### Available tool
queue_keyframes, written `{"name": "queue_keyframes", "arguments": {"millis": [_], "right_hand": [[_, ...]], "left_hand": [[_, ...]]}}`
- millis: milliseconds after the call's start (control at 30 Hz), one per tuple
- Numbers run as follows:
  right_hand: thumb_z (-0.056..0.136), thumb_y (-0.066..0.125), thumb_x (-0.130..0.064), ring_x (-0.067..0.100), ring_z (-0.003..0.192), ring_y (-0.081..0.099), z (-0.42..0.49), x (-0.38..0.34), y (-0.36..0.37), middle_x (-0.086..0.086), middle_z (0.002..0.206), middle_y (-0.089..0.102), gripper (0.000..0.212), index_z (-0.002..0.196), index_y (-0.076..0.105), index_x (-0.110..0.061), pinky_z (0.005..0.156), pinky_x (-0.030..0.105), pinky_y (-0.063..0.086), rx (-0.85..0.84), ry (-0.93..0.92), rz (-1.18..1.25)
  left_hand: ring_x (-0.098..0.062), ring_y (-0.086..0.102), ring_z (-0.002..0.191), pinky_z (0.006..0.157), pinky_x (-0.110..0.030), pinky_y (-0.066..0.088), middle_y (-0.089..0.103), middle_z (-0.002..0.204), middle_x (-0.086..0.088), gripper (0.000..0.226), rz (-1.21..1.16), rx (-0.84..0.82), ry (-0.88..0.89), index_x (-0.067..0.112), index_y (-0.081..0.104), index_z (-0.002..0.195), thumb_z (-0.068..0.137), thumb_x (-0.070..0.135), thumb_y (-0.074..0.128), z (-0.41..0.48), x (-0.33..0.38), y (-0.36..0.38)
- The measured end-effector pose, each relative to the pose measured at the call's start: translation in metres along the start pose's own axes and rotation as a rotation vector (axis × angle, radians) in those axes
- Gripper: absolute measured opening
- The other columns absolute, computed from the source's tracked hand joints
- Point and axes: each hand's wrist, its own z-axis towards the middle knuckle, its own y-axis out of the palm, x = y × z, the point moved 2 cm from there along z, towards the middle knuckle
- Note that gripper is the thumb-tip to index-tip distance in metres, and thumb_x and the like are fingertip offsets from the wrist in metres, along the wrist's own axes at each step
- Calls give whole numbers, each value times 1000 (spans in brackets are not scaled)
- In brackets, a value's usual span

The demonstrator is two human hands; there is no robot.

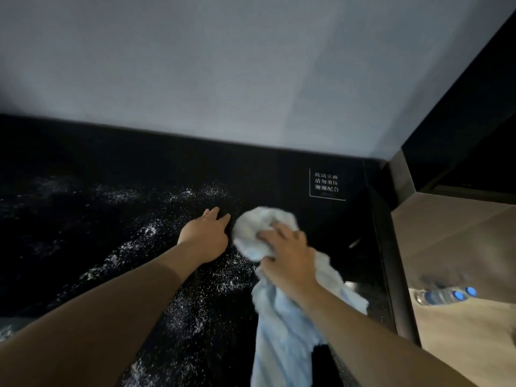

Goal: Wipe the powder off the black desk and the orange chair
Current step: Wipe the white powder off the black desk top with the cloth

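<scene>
White powder (178,275) lies scattered over the black desk (83,152) in front of you, thickest in a band that runs from the near left edge up toward the middle, with fainter patches farther back on the left. Your right hand (287,255) grips a pale blue cloth (251,233), fingers curled round a bunched wad pressed to the desk surface, while the loose tail of the cloth hangs down toward you under the wrist. Your left hand (205,236) rests flat on the desk just beside the wad, fingers straight and holding nothing, lying among the powder. The strip of desk to the right of the cloth, up to the printed white notice (326,182) near the back corner, looks dark and nearly free of powder; this suggests that the right end is either wiped or never dusted, which the view cannot settle. Most of the powder on the middle and left of the desk remains to be wiped. The orange chair is not in view, so its state cannot be told, and that part of the task is judged still ahead. Two bottles with blue caps (444,296) lie on the floor (460,344) at the right, well apart from the desk.
</scene>
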Motion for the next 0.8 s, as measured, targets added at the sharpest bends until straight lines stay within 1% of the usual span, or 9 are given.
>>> {"name": "queue_keyframes", "arguments": {"millis": [67,167,233,300,467,500,600,700,800], "right_hand": [[77,55,-20,24,118,39,-2,-2,-12,-14,141,38,50,121,52,-43,91,43,39,34,-44,73],[81,56,-23,32,119,37,21,40,-48,-8,149,29,53,130,45,-39,94,45,36,181,202,-108],[85,55,-27,33,124,31,23,67,-63,-5,153,18,57,137,34,-38,97,48,34,111,397,-179],[84,56,-32,32,128,28,11,65,-55,-6,154,13,61,139,29,-40,98,48,33,54,453,-203],[79,52,-27,26,119,35,-31,-1,8,-12,147,27,52,127,42,-43,88,38,36,9,-55,-109],[79,53,-25,27,117,37,-31,-2,4,-10,146,29,52,128,44,-42,89,38,37,17,-87,-66],[80,56,-26,33,116,39,-17,38,-32,-6,150,26,56,134,42,-38,92,41,37,188,171,-149],[87,53,-32,33,125,31,-24,74,-49,-3,154,15,58,139,30,-38,98,44,31,164,464,-238],[84,53,-36,31,126,30,-43,45,-23,-4,154,14,58,137,30,-40,97,41,31,106,410,-259]], "left_hand": [[-19,7,146,108,-38,33,1,159,-1,54,16,1,18,22,13,151,98,19,27,-3,0,2],[-19,8,146,106,-36,35,1,159,-1,52,23,-13,31,19,16,150,99,20,28,-13,-1,7],[-20,7,146,107,-36,35,-1,159,-2,50,67,-20,54,15,21,149,100,19,29,-20,1,12],[-19,6,146,108,-35,35,-3,159,-2,51,72,-18,47,16,18,149,100,19,29,-25,2,18],[-18,7,146,109,-33,32,-2,159,-2,55,90,12,70,19,11,151,99,19,30,-30,4,22],[-18,8,146,108,-34,32,-1,159,-2,55,86,12,65,18,13,150,98,18,30,-31,3,22],[-21,4,147,107,-38,32,0,159,-5,48,135,-18,99,6,29,145,99,17,30,-36,0,30],[-20,3,147,109,-36,32,-2,159,-4,51,134,-19,85,11,19,149,100,21,29,-40,-1,38],[-23,3,147,109,-39,31,0,159,-6,46,180,-25,116,5,33,143,100,20,30,-40,1,39]]}}
